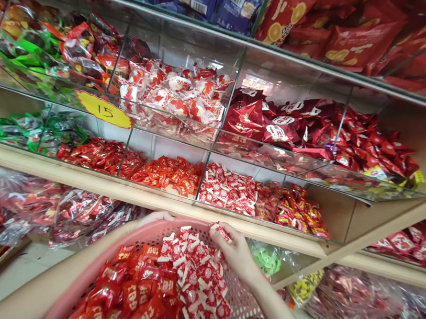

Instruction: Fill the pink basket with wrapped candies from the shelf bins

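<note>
A pink perforated plastic basket is in front of me, below the lowest shelf bin. In it lie larger red wrapped candies on the left and small red-and-white wrapped candies on the right. My left hand is closed on the basket's far rim, its fingers partly hidden by the rim. Over the far right of the basket, my right hand is closed on a few red-and-white candies. Matching red-and-white candies fill a bin just beyond the basket.
Clear-fronted shelf bins hold several kinds of wrapped sweets. A yellow tag reading 15 hangs on the middle shelf. A wooden shelf edge runs just above the basket. Plastic bags of sweets sit underneath; a slanted wooden post stands right.
</note>
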The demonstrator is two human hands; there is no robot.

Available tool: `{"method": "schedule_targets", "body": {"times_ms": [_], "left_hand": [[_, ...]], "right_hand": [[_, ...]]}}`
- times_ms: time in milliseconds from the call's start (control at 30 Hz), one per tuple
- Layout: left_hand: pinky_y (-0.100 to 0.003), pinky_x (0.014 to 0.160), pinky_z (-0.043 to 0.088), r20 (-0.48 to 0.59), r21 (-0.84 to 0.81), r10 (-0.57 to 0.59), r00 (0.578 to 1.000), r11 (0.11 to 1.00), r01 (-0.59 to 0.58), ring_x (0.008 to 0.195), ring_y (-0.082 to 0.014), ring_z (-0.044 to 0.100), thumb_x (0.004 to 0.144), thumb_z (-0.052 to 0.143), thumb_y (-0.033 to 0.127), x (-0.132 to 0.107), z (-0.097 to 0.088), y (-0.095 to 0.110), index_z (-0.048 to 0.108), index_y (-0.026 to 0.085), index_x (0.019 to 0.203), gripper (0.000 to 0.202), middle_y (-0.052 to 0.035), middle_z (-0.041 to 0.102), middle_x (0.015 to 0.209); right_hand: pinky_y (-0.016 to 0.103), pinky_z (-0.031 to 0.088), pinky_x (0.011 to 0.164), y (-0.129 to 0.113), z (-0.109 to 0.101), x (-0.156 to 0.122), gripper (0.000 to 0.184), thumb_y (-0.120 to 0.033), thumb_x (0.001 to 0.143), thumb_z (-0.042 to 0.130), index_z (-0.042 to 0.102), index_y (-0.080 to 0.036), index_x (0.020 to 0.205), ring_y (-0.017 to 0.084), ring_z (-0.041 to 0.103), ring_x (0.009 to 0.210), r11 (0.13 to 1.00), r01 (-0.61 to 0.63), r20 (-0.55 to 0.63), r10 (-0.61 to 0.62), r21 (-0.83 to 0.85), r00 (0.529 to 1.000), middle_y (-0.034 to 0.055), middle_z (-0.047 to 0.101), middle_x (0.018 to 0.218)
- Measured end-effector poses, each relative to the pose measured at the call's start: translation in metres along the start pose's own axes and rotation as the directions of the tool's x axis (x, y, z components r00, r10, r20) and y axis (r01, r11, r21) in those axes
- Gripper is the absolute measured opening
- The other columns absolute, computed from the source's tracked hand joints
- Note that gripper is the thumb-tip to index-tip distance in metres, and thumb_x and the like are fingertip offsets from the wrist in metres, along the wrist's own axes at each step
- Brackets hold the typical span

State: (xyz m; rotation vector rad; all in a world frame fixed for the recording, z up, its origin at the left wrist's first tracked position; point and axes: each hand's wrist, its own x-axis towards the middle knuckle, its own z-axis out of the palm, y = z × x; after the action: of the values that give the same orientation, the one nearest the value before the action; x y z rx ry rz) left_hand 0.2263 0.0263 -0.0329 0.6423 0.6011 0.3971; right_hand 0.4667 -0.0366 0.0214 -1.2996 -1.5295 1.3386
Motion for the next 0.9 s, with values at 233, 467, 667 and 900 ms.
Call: {"method": "schedule_targets", "body": {"times_ms": [233, 467, 667, 900], "left_hand": [[-0.021, 0.051, 0.037, -0.057, 0.027, -0.016, 0.998, 0.999, 0.018, 0.051, -0.0128, 0.054, 0.064, 0.05, 0.03, -0.001, 0.0, 0.001, 0.063, 0.008, 0.079, 0.03, -0.0044, 0.064, 0.062], [-0.022, 0.058, 0.04, -0.022, -0.003, -0.014, 1.0, 1.0, 0.013, 0.058, -0.015, 0.057, 0.064, 0.05, 0.03, -0.001, 0.003, 0.001, 0.064, 0.006, 0.081, 0.032, -0.0067, 0.066, 0.069], [-0.024, 0.061, 0.041, -0.034, 0.007, -0.022, 0.999, 1.0, 0.023, 0.06, -0.0159, 0.058, 0.064, 0.05, 0.03, -0.001, 0.001, 0.001, 0.063, 0.006, 0.08, 0.031, -0.0071, 0.066, 0.07], [-0.025, 0.066, 0.042, -0.032, -0.02, -0.019, 0.999, 1.0, 0.019, 0.064, -0.0169, 0.059, 0.066, 0.049, 0.03, -0.002, 0.004, 0.0, 0.061, 0.004, 0.088, 0.035, -0.0086, 0.067, 0.075]], "right_hand": [[0.015, 0.027, 0.031, 0.004, 0.0, 0.0, 0.034, -0.05, 0.072, 0.05, 0.048, -0.018, 0.083, 0.005, 0.045, 0.036, 1.0, 0.006, 0.051, -0.004, -0.029, 0.999, -0.0045, 0.053, 0.062], [0.016, 0.027, 0.03, 0.013, 0.001, 0.004, 0.038, -0.052, 0.066, 0.056, 0.044, -0.019, 0.081, 0.007, 0.045, 0.035, 0.999, -0.043, -0.007, 0.043, -0.009, 0.999, -0.0064, 0.05, 0.054], [0.017, 0.027, 0.034, 0.015, -0.002, 0.004, 0.037, -0.052, 0.069, 0.053, 0.053, -0.016, 0.076, 0.006, 0.041, 0.037, 1.0, 0.015, 0.047, -0.014, -0.016, 0.999, -0.0041, 0.05, 0.055], [0.018, 0.03, 0.039, 0.015, -0.003, 0.003, 0.033, -0.049, 0.071, 0.052, 0.054, -0.017, 0.067, 0.007, 0.038, 0.037, 0.993, 0.073, 0.062, -0.067, -0.089, 0.996, -0.006, 0.045, 0.045]]}}
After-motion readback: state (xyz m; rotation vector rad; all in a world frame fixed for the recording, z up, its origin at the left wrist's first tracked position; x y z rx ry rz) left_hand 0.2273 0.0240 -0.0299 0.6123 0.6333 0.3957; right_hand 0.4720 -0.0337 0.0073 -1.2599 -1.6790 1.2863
